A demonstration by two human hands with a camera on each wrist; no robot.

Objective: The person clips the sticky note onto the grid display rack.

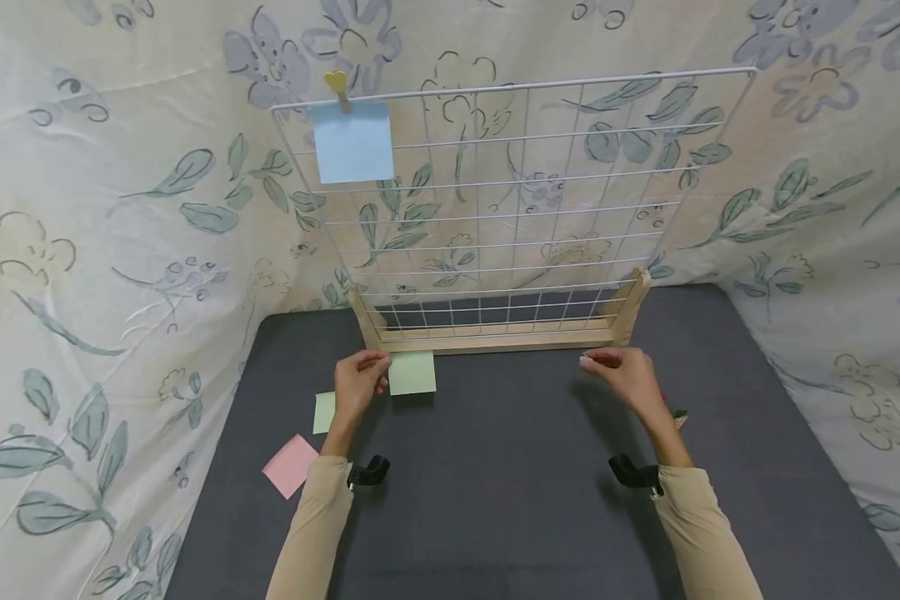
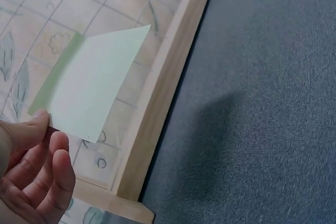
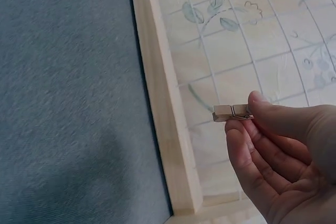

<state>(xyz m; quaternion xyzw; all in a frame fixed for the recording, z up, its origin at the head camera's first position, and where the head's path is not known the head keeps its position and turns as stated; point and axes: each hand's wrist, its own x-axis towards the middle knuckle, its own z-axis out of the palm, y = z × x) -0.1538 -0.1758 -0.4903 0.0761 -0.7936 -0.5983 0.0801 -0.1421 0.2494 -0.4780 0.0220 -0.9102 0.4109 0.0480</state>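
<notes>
The tabletop (image 1: 495, 500) bears the rack (image 1: 495, 338), where only the blue note (image 1: 354, 142) hangs, so the work looks early. The left hand (image 1: 356, 385) pinches the nearer green note (image 1: 412, 373) by its edge before the rack, not yet clipped; the right hand (image 1: 630, 375) pinches a peg (image 3: 224, 112), its far end covered. Left over: the pink note (image 1: 291, 467) and another green note (image 1: 324, 413), partly hidden. Small coloured pieces (image 1: 679, 418) beyond the right forearm (image 1: 663, 437) are hard to make out.

Note (image 1: 412, 373) in left hand (image 1: 358, 385), clothespin (image 3: 224, 113) in right hand (image 1: 624, 377), grid (image 1: 517, 214) behind both, paper sheet (image 1: 354, 146) at its upper left.
</notes>
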